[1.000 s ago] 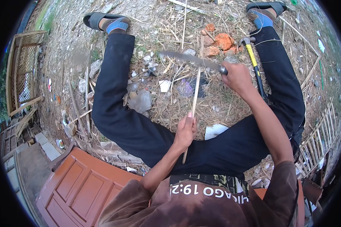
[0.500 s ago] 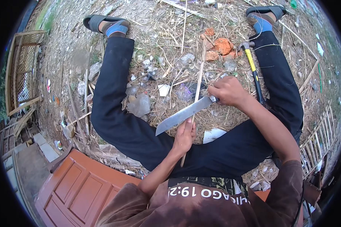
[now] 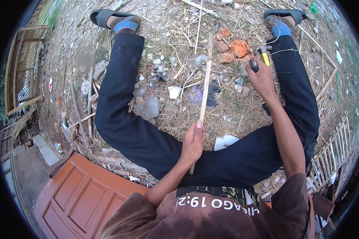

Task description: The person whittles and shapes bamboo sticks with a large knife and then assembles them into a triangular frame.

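Observation:
A thin, pale wooden strip (image 3: 206, 81) stands between my legs, slanting away from my lap. My left hand (image 3: 193, 144) is closed around its lower part, thumb along the near face, with the strip's lower end against my thigh. Farther forward on the right, my right hand (image 3: 262, 79) is wrapped round the dark handle of a machete (image 3: 254, 65). Its blade is seen nearly edge-on and hardly shows. Behind that hand lies a hammer (image 3: 265, 59) with a yellow and black handle, mostly covered by the hand and forearm.
Broken orange brick (image 3: 239, 48) lies just left of the hammer head. Stones, dry straw and a clear plastic piece (image 3: 147, 107) litter the ground between my legs (image 3: 117, 91). A reddish-brown panelled door (image 3: 81, 195) lies at lower left, a slatted wooden frame (image 3: 333, 159) at right.
My right hand has swung the machete forward and to the right, off the strip, turning the blade away from view. My left hand keeps its hold on the strip.

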A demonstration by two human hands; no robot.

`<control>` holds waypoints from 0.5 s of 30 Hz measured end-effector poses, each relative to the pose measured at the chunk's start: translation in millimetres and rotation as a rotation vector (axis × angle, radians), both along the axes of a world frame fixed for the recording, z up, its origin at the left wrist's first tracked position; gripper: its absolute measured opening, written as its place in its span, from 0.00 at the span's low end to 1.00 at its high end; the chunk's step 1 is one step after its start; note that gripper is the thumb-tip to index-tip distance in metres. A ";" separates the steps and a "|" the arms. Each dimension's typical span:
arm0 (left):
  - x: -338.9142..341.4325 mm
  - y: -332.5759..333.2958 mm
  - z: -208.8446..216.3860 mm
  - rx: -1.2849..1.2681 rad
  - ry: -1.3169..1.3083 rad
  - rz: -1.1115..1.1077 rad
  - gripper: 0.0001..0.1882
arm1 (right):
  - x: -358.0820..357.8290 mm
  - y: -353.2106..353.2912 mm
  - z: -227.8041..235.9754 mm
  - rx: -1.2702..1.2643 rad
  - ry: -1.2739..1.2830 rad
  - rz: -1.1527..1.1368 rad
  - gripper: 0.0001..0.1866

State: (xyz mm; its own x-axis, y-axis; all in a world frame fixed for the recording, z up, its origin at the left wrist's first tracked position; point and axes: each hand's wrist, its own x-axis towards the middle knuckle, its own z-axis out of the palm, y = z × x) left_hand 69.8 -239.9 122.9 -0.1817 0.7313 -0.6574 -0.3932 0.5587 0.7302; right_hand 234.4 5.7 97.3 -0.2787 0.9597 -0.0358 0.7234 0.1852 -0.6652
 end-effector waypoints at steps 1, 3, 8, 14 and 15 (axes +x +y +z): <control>-0.3 1.1 0.6 -0.006 0.059 -0.022 0.19 | -2.9 -9.1 6.6 0.025 0.014 0.068 0.06; 1.3 2.6 1.6 -0.007 0.107 -0.054 0.19 | -3.8 -32.2 12.8 0.174 -0.037 0.418 0.08; 3.1 0.5 3.5 -0.010 0.014 -0.012 0.19 | -7.5 -66.0 7.7 0.327 -0.099 0.831 0.14; 3.1 -5.4 -7.1 -0.027 -0.047 0.045 0.19 | -11.8 -18.0 -6.9 0.241 -0.272 0.277 0.10; 3.2 -8.6 -9.2 -0.004 -0.056 0.025 0.18 | -14.6 -18.7 -5.2 0.181 -0.259 0.185 0.09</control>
